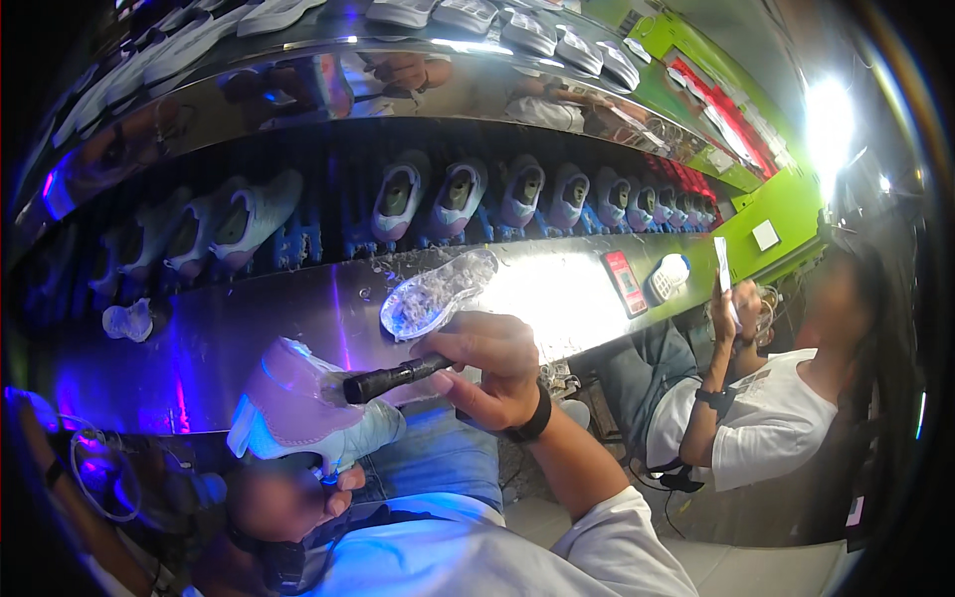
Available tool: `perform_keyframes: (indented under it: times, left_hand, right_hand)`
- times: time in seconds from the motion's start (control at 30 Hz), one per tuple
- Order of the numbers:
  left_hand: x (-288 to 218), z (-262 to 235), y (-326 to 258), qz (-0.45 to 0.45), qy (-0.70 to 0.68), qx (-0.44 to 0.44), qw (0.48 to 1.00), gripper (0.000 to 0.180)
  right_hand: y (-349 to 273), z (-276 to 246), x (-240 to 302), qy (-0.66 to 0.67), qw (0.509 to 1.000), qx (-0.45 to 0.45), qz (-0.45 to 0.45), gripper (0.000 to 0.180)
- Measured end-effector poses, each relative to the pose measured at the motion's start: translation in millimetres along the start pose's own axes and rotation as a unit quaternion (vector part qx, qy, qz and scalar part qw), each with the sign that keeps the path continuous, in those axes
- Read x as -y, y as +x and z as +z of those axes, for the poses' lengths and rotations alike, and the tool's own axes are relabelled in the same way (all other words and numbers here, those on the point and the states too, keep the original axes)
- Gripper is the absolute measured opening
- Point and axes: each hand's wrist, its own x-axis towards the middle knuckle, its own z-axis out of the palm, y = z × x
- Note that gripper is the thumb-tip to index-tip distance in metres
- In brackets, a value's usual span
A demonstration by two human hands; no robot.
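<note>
My right hand [492, 368] is closed around a brush [398, 378] with a black-wrapped handle. Its working end meets the side of a pale pinkish-white shoe upper [298, 403], which is tilted above my lap. Below the upper, my left hand [341, 495] has its fingers curled at the shoe's underside and holds it up; part of this hand is blurred or hidden. Just beyond my right hand, a shoe sole [438, 294] covered with whitish, crumpled residue lies on the metal bench [249, 308].
Behind the bench runs a rack of shoes [461, 199] in a long row, with more soles [527, 32] on the shelf above. A red phone-like card [625, 283] and a white sole [668, 277] lie to the right. A co-worker [766, 398] sits at the right, holding a white piece.
</note>
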Motion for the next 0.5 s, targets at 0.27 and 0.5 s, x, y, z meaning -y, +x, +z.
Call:
perform_keyframes:
  times: [0.27,0.5]
  left_hand:
    - [-4.1,-13.3,-1.5,-0.003,-0.031,0.017,0.999,0.072]
    - [-13.2,-31.1,-2.9,0.078,0.017,0.058,0.995,0.049]
  right_hand:
    - [-27.3,16.5,-4.3,-0.002,0.998,-0.006,0.068,0.023]
    - [-46.3,21.0,-0.8,-0.045,0.987,-0.001,0.151,0.022]
